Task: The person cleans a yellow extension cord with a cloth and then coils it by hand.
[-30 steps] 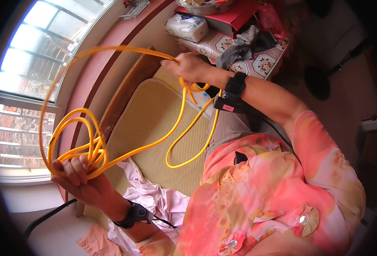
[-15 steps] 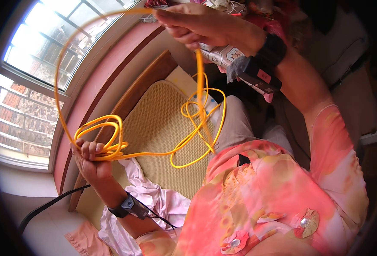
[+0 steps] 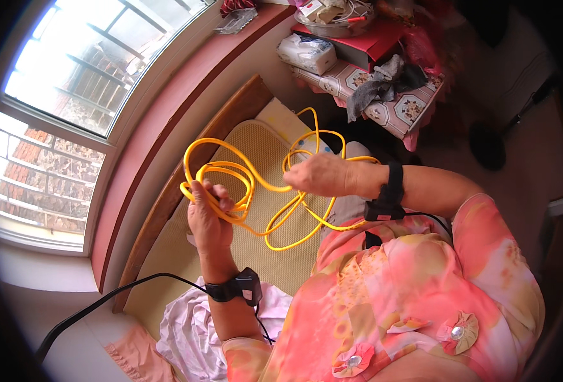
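A yellow cable (image 3: 221, 144) is partly wound into several small loops, and my left hand (image 3: 212, 213) is closed round the bottom of that coil. From the coil one strand arcs over to my right hand (image 3: 323, 174), whose fingers are closed on it. More of the cable lies in loose, crossing loops over the woven mat and my lap, passing below and behind the right hand. Both wrists wear black strapped devices.
A woven mat (image 3: 243, 254) with a wooden edge board (image 3: 186, 165) lies beside the barred window. Crumpled pale pink cloth (image 3: 186, 331) rests near my left forearm. A small table (image 3: 415, 108) carries a tissue pack (image 3: 307, 53), grey cloth (image 3: 383, 86) and a red box (image 3: 358, 48).
My right hand has come down from high up near the table to beside the coil, shrinking the big arc of cable. My left hand has moved right and slightly up with the coil.
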Tool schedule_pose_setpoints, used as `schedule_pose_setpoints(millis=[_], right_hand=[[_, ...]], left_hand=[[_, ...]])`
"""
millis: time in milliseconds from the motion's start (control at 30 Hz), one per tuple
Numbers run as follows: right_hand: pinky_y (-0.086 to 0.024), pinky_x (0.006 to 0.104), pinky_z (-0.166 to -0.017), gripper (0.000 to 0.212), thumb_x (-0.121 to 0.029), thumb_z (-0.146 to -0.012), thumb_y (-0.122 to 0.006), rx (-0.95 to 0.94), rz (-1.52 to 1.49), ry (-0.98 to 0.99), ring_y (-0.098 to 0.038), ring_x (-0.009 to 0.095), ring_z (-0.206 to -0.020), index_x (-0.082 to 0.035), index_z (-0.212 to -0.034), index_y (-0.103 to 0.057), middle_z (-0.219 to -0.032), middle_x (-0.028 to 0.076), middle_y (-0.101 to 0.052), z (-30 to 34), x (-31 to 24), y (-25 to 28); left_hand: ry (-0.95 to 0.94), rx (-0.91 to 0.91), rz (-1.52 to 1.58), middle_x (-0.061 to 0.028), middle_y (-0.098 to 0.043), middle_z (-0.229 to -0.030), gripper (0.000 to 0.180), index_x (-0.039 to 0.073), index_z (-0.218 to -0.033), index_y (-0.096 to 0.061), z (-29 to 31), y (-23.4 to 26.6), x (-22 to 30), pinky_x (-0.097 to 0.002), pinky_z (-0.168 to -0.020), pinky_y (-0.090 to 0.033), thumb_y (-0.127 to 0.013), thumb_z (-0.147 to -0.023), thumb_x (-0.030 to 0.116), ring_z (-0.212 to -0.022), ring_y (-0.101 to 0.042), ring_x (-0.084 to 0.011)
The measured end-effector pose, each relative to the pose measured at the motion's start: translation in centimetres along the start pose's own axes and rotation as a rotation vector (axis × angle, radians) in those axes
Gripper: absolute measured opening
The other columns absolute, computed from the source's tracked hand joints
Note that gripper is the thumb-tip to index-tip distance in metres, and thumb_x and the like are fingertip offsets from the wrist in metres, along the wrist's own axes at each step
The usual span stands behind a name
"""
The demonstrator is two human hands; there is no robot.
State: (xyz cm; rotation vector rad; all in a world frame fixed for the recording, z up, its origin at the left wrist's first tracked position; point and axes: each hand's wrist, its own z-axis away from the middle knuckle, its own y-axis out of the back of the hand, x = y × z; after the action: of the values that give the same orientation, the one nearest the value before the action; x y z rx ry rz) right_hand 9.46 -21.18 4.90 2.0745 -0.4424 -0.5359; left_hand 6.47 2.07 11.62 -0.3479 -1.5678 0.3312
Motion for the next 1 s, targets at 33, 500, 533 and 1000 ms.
schedule_pose_setpoints(millis=[33, 500, 533, 1000], right_hand=[[-0.047, 0.033, -0.051, 0.011, -0.014, -0.079, -0.053, -0.064, -0.041, 0.08, -0.058, 0.025, -0.061, -0.007, -0.077, -0.045, -0.065, 0.007, -0.052, -0.4, -1.2, 0.3], [-0.046, 0.0319, -0.058, 0.018, -0.017, -0.077, -0.062, 0.246, -0.741, -0.116, -0.06, 0.026, -0.066, -0.003, -0.078, -0.051, -0.067, 0.012, -0.059, -1.1, 2.0, 4.9], [-0.046, 0.0319, -0.059, 0.018, -0.017, -0.077, -0.062, 0.25, -0.717, -0.112, -0.061, 0.027, -0.067, -0.003, -0.078, -0.051, -0.067, 0.012, -0.059, -1.1, 2.2, 5.0], [-0.047, 0.0361, -0.062, 0.03, -0.029, -0.073, -0.065, 0.022, -0.464, -0.359, -0.061, 0.027, -0.071, -0.007, -0.09, -0.054, -0.072, 0.011, -0.062, 1.9, 6.3, 4.4]], left_hand=[[-0.011, -0.029, -0.075, -0.0092, -0.059, -0.07, 0.028, 0.006, -0.085, -0.049, 0.2, -0.5, -0.8, -0.022, -0.051, -0.039, -0.042, -0.091, 0.033, -0.053, -0.049, -0.0104], [0.247, -0.27, -0.346, -0.0126, -0.06, -0.068, 0.032, -0.002, -0.09, -0.051, -0.1, -4.0, -6.4, -0.0274, -0.059, -0.051, -0.039, -0.093, 0.028, -0.059, -0.06, -0.0171], [0.226, -0.274, -0.299, -0.0106, -0.059, -0.07, 0.028, -0.002, -0.091, -0.051, -0.2, -4.1, -6.5, -0.0262, -0.059, -0.05, -0.042, -0.092, 0.025, -0.06, -0.059, -0.0156], [0.381, -0.298, 0.129, 0.0053, -0.037, -0.052, 0.022, 0.003, -0.092, -0.053, -0.4, -3.3, -5.5, -0.0258, -0.062, -0.042, -0.046, -0.091, 0.024, -0.046, -0.035, -0.0046]])
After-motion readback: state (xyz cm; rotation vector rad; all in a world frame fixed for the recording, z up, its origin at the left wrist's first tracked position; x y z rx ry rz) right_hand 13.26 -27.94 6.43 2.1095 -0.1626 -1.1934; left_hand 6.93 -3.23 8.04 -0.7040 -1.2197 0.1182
